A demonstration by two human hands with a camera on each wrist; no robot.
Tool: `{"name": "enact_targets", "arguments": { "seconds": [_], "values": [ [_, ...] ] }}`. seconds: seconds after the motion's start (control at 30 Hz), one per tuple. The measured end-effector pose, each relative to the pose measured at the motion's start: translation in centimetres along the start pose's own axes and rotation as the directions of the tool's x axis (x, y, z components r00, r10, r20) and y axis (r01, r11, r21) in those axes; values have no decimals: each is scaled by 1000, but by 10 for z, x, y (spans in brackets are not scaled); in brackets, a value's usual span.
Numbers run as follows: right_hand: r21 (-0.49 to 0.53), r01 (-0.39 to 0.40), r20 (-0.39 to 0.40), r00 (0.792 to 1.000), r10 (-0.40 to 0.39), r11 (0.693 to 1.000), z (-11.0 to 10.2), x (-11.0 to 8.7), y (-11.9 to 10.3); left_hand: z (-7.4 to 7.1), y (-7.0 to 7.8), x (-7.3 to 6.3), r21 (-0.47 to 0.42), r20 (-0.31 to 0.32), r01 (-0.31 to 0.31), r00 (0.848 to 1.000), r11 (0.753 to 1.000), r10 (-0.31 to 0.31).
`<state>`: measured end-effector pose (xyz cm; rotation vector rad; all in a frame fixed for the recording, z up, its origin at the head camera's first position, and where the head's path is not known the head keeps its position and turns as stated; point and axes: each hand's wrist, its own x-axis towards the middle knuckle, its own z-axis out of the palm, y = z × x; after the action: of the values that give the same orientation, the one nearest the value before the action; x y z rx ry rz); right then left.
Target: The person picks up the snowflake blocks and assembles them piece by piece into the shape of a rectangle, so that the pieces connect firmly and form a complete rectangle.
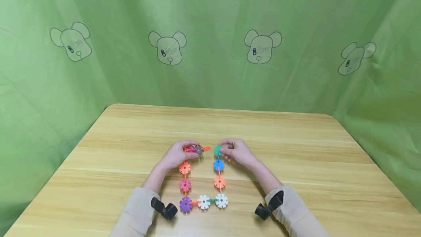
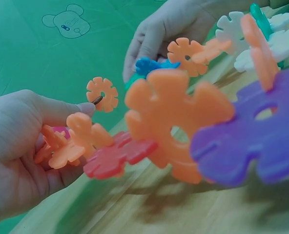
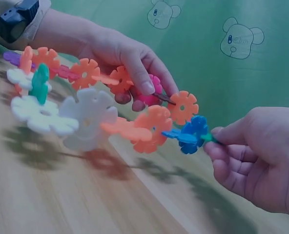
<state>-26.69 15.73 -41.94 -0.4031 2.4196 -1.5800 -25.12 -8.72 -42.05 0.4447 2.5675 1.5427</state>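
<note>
Notched plastic flower discs are slotted together into a squarish chain, with a gap on its far side. At one end, my left hand pinches a brown disc beside a pink one; an orange disc projects beyond the brown one. The other end is a green disc, pinched by my right hand between thumb and fingers. A blue disc joins the green one. On the near side are a purple disc and white discs. Shadows fall beneath the chain in the right wrist view.
The wooden table spreads around both hands. Green cloth printed with bear heads hangs behind it and at the sides. A black wrist camera strap sits on each sleeve.
</note>
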Motion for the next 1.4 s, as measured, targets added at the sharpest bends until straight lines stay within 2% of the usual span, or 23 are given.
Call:
{"name": "enact_targets", "arguments": {
  "seconds": [0.3,0.57,0.73,0.97,1.4],
  "values": [
    [52,63,-12,998,-63,997,2,0,-6,-1,4,-1,-23,8,-13,1000,1000,13],
    [74,69,-22,997,-68,995,7,0,-4,0,3,0,-40,40,-45,998,998,47],
    [122,88,-25,996,-86,989,10,0,-3,0,2,0,-51,48,-61,997,997,64],
    [197,75,-17,997,-73,978,11,0,-4,1,0,0,-54,50,-53,997,997,55],
    [220,94,13,995,-99,971,10,-1,-2,2,5,-3,-65,62,-48,997,997,52]
  ]
}}
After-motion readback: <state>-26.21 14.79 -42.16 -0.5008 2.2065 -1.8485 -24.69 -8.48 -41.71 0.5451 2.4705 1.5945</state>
